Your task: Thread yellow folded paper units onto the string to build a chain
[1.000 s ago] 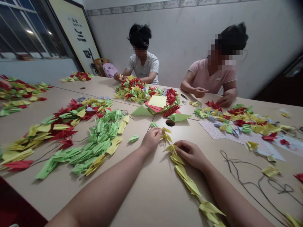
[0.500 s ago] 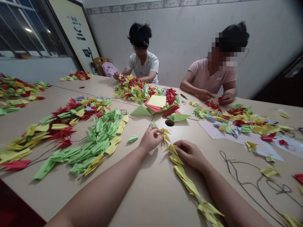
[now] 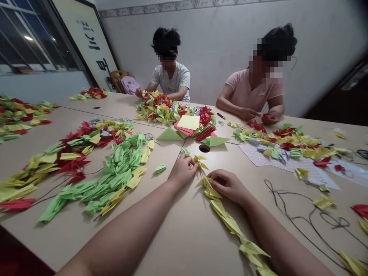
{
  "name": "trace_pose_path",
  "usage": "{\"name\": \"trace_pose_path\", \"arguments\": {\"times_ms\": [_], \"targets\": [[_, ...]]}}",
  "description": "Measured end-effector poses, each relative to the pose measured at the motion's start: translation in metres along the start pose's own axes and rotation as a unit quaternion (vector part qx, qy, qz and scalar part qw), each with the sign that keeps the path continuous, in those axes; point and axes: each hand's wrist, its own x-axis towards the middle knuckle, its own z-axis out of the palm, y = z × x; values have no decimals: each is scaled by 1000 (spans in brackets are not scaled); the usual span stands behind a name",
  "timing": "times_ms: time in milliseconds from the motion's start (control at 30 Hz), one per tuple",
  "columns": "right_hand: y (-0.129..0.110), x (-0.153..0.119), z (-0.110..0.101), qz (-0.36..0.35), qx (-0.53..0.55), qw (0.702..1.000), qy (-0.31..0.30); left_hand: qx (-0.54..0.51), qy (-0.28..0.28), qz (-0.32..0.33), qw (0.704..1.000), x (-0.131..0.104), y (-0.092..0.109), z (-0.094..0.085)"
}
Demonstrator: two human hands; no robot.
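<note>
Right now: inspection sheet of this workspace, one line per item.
Surface: tan table, round hole.
Job's things: yellow paper-crane string.
Clutter: green crane strings, red and yellow strings, paper stack.
Hands: left hand pinches a yellow crane; right hand grips the string's top.
Cables: black cord loose at right.
Surroundings: two people folding opposite, window, framed calligraphy.
</note>
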Motion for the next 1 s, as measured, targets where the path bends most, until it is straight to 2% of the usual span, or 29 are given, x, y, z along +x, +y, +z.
{"name": "trace_pose_path", "arguments": {"times_ms": [67,133,200,233,400,467,533,733,933,1000], "targets": [[0,0,1,7,-3,1000,7,-10,1,-3,1000,-1,1,-2],[0,0,1,15,-6,1000,13,-17,30,9,999,-4,5,-8],[1,-1,1,25,-10,1000,17,-7,60,41,997,-10,10,-16],[1,-1,1,30,-13,999,18,7,58,61,996,-14,14,-20],[3,0,2,44,-43,998,25,101,-93,147,980,-30,24,-32],[3,0,3,43,-58,997,28,124,-128,169,969,-32,24,-30],[2,0,4,35,-63,997,25,135,-139,182,964,-33,22,-27],[-1,1,6,22,-63,998,16,149,-109,174,967,-36,21,-23],[-1,0,6,45,-92,991,81,130,-45,119,983,-32,20,-22],[-2,-1,7,51,-101,990,79,124,-34,106,986,-27,18,-22]]}}
